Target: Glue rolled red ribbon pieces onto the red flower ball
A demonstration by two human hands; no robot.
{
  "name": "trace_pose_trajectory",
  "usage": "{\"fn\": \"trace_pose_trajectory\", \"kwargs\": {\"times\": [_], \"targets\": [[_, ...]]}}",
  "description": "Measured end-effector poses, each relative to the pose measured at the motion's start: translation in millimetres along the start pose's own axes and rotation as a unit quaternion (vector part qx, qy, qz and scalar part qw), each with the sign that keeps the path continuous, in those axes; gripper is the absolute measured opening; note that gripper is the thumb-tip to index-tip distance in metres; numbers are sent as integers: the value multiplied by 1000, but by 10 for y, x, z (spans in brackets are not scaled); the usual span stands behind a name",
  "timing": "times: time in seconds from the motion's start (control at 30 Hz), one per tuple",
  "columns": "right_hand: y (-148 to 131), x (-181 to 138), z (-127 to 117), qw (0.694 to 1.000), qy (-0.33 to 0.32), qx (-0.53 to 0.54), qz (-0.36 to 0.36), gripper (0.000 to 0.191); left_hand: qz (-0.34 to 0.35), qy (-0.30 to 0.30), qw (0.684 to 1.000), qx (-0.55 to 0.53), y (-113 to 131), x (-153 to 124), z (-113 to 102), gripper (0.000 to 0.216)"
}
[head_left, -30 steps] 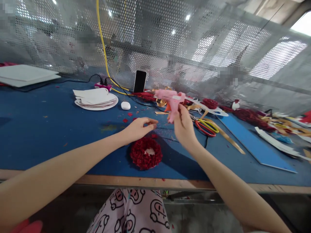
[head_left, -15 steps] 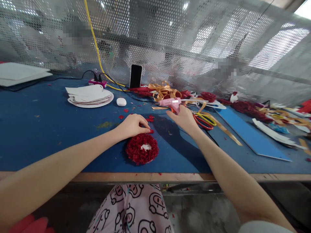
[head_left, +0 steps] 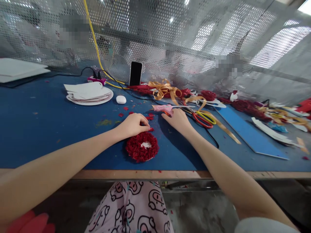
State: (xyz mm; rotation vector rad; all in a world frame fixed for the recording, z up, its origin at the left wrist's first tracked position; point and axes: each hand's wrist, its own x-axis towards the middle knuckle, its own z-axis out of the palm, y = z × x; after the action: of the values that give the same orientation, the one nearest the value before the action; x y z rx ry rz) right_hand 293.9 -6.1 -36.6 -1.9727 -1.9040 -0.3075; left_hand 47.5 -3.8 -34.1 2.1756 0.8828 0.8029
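On the blue tabletop near the front edge lies a round piece covered in ruffled dark red scraps [head_left: 141,149], with a white patch showing in its middle. My left hand [head_left: 132,124] rests just behind it, fingers closed in a pinch on a small red scrap [head_left: 151,129]. My right hand [head_left: 178,120] is closed at the handle of a pink glue gun [head_left: 162,108], low at the tabletop with its nozzle pointing left. The handle is mostly hidden by my fingers. More red scraps [head_left: 150,117] lie between my hands.
Scissors with red and yellow handles [head_left: 203,119] lie right of my right hand. Gold ribbon [head_left: 164,89] and red material are heaped behind. A stack of white cut sheets [head_left: 88,94], a white case [head_left: 120,99], a propped phone [head_left: 135,73] and a blue board [head_left: 250,132] surround the work.
My right hand has come down and slightly left with the glue gun, which is now lower at the tabletop. My left hand stays almost where it was.
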Motion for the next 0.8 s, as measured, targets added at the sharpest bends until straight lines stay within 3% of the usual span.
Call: {"fn": "trace_pose_trajectory", "kwargs": {"times": [0.2, 0.4, 0.47, 0.57, 0.67, 0.8], "targets": [[14, -27, 0, 1000, -18, 10, -20, 39, -20, 34, 999, 5, 84, -56, -57, 11], [-71, -84, -94, 998, 47, 27, -17, 34, -11, 24, 1000, 4, 60, -59, -39, 10], [-106, -98, -209, 990, 61, 64, -106, 30, -8, 19, 1000, 20, 46, -55, -34, 13], [-156, -129, -371, 923, -78, 213, -312, 19, -15, 27, 998, 50, 28, -46, -43, 19], [-204, -174, -417, 875, -169, 291, -348, 15, -34, 70, 996, 49, 20, -37, -64, 21], [-249, -201, -368, 874, -144, 280, -370, 12, -73, 112, 991, -13, 25, -38, -81, 21]]}}
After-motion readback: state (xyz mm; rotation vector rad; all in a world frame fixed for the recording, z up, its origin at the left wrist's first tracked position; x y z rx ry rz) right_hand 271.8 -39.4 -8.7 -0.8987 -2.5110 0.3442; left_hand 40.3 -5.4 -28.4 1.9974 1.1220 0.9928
